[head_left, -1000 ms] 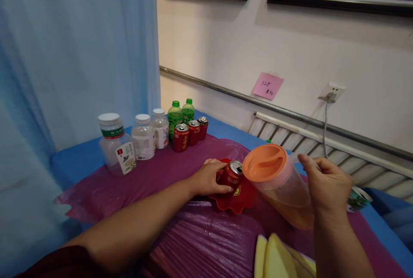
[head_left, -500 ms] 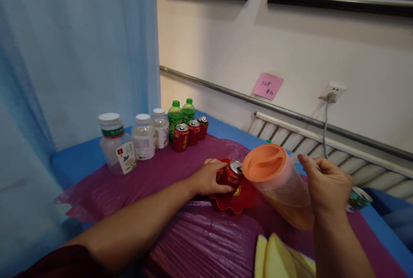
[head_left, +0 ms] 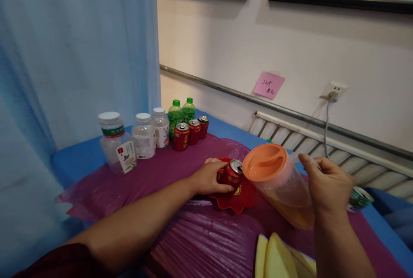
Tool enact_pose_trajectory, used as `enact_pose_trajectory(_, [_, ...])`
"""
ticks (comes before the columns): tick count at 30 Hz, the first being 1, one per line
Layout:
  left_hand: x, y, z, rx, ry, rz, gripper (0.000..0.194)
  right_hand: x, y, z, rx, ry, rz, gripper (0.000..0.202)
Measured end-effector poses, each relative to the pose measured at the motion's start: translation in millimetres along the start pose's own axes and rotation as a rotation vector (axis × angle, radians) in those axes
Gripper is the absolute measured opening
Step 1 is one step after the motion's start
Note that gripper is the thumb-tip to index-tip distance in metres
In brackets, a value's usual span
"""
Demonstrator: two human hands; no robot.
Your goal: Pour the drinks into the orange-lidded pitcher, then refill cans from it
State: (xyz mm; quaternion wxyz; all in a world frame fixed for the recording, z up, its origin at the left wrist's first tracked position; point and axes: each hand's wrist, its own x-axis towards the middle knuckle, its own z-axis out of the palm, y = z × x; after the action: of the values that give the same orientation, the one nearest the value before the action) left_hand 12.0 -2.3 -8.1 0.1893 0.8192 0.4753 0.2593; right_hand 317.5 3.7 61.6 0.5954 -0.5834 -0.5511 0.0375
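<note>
My left hand (head_left: 211,177) is wrapped round a red drink can (head_left: 232,174), which stands tilted a little to the right over a red scalloped plate (head_left: 237,204). In my right hand (head_left: 331,187) is the handle of a clear plastic pitcher (head_left: 287,196) with an orange lid (head_left: 266,162). The pitcher leans left, its lid edge close to the can's open top. Yellowish-brown liquid lies in its lower part. I cannot make out any stream between pitcher and can.
Three clear jars with white lids (head_left: 143,136) stand at the left, beside two green bottles (head_left: 176,116) and three red cans (head_left: 181,138). Yellow sponges or cloths (head_left: 277,256) lie in front. A green can (head_left: 359,199) is at the right. Purple plastic sheeting (head_left: 206,230) covers the blue table.
Almost nothing differs. Both hands keep their hold on the can and the pitcher, and the view has shifted very slightly.
</note>
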Motion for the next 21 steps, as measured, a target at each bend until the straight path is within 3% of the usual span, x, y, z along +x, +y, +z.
enact_pose_trajectory(21, [0.3, -0.8, 0.2, 0.007, -0.003, -0.015, 0.059, -0.3, 1.0, -0.1, -0.018, 0.028, -0.013, 0.053])
